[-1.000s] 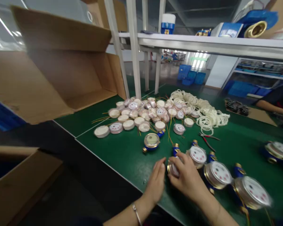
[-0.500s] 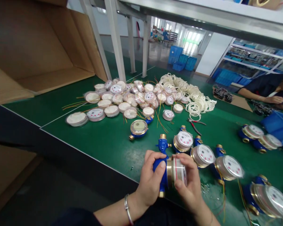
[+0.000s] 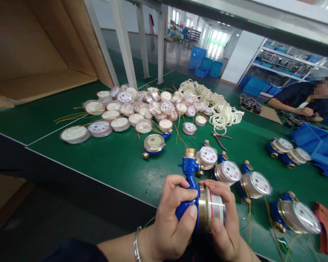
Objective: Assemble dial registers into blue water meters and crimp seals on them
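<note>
A water meter point(image 3: 190, 169) with a blue body and brass fittings is held on its side near the table's front edge. My left hand point(image 3: 173, 218) is closed around the blue body. Closed over the clear-covered register end is my right hand point(image 3: 225, 214), its thumb below and fingers on top. The meter's dial faces right, hidden by that hand. Just beyond stand several assembled water meters point(image 3: 227, 171) with white dials, in a slanting row. A blue meter body without a white dial point(image 3: 154, 143) lies to the left.
Loose round registers point(image 3: 142, 111) with thin wires are heaped at the back. White plastic rings point(image 3: 207, 98) lie beside them, pliers point(image 3: 221, 140) in front. An orange-red tool point(image 3: 325, 225) is at right. A cardboard box point(image 3: 43, 87) stands left. A co-worker point(image 3: 297, 98) sits at far right.
The view has shifted a little, so the table's things appear further left. The held meter has turned slightly and come nearer, both hands still around it.
</note>
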The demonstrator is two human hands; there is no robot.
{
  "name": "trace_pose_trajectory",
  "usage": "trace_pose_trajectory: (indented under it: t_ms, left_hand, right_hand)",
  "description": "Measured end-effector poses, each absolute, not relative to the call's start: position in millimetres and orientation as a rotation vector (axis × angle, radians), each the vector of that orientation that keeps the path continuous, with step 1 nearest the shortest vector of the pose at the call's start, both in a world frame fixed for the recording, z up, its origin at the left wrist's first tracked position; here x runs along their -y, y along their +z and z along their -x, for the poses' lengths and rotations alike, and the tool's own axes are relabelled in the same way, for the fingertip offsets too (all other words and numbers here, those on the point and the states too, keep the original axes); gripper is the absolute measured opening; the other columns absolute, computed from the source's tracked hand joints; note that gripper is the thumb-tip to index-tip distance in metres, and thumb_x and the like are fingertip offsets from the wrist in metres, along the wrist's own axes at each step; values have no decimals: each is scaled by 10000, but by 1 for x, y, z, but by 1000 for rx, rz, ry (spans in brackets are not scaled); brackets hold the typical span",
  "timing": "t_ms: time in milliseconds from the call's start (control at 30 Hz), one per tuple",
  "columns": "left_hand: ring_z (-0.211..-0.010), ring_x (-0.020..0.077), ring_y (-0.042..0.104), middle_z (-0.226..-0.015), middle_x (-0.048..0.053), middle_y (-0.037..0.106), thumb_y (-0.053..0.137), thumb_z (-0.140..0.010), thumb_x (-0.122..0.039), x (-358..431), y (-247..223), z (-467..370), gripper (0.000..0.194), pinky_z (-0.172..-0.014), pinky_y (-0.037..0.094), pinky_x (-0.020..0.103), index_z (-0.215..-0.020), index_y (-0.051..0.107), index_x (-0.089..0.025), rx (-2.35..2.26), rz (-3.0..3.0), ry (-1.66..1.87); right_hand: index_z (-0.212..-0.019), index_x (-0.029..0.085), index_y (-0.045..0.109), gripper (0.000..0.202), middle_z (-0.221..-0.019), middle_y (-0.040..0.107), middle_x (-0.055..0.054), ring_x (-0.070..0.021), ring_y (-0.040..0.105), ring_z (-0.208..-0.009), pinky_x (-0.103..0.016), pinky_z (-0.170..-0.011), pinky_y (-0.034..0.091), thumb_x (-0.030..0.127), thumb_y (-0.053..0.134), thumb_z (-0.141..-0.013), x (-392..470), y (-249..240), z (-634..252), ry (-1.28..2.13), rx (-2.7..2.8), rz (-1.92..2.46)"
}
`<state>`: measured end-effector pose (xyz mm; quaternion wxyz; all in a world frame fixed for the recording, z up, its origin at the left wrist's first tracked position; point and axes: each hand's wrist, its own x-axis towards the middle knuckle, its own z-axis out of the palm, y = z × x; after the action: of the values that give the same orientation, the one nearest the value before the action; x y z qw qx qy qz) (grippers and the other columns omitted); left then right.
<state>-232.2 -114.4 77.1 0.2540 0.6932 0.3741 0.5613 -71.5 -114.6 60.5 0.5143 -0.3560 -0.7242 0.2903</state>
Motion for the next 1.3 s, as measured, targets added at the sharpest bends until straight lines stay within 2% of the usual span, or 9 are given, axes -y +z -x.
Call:
trace_pose_trajectory:
  t_ms: [267, 567, 700, 800, 900, 1000, 1133, 1300]
  left_hand:
    - [-976, 215, 452, -1019, 60, 424, 432, -815, -117, 115, 83, 229, 269, -801, 438, 395, -1053, 507, -219, -967, -1873, 1510]
    - [-961, 197, 434, -980, 39, 417, 467, -780, -134, 111, 84, 228, 249, -826, 417, 361, -1007, 543, -199, -934, -1907, 1603]
    - [-951, 208, 448, -988, 36, 442, 469, -813, -178, 101, 77, 236, 193, -823, 393, 364, -973, 569, -219, -1071, -1756, 1682]
    - [-947, 217, 462, -998, 30, 463, 467, -835, -228, 91, 70, 244, 148, -843, 361, 371, -912, 593, -229, -1171, -1543, 1756]
    - [-948, 221, 463, -998, 26, 459, 473, -841, -264, 89, 66, 244, 141, -847, 359, 375, -907, 595, -239, -1078, -1488, 1716]
    - [-941, 220, 448, -983, 27, 448, 473, -850, -296, 96, 65, 239, 152, -834, 366, 375, -934, 589, -247, -950, -1531, 1660]
    - [-949, 222, 429, -974, 27, 437, 463, -861, -324, 102, 64, 232, 171, -846, 357, 384, -961, 584, -255, -870, -1526, 1626]
    - [-970, 220, 419, -1012, 26, 422, 463, -868, -334, 102, 59, 230, 160, -863, 345, 378, -953, 573, -254, -863, -1449, 1604]
  right_hand:
    - [-1252, 198, 370, 451, -1225, 433, -115, -276, 446, -1146, -499, -934, 411, 399, 430, -852, 118, 68, 64, 692, 1803, 852]
    - [-1212, 140, 437, 427, -1161, 509, -144, -277, 534, -1059, -468, -813, 494, 349, 443, -839, 119, 79, 74, 394, 1706, 820]
    - [-1135, 184, 504, 329, -1097, 546, -108, -262, 574, -990, -456, -803, 476, 331, 454, -845, 123, 86, 60, 308, 1384, 870]
    - [-1115, 191, 522, 336, -1098, 544, -112, -288, 576, -996, -494, -822, 462, 394, 446, -858, 125, 87, 54, 474, 1220, 863]
    - [-1168, 198, 499, 399, -1146, 530, -129, -322, 537, -1076, -555, -872, 437, 449, 438, -864, 124, 81, 59, 666, 1335, 778]
    - [-1197, 218, 477, 413, -1184, 517, -123, -320, 512, -1119, -567, -919, 410, 468, 420, -872, 121, 75, 67, 764, 1322, 689]
    - [-1207, 239, 484, 416, -1230, 496, -110, -299, 494, -1136, -520, -932, 414, 480, 409, -876, 120, 68, 68, 857, 1284, 696]
    - [-1216, 259, 488, 432, -1272, 474, -75, -243, 500, -1120, -406, -920, 450, 504, 428, -865, 121, 66, 67, 872, 1221, 726]
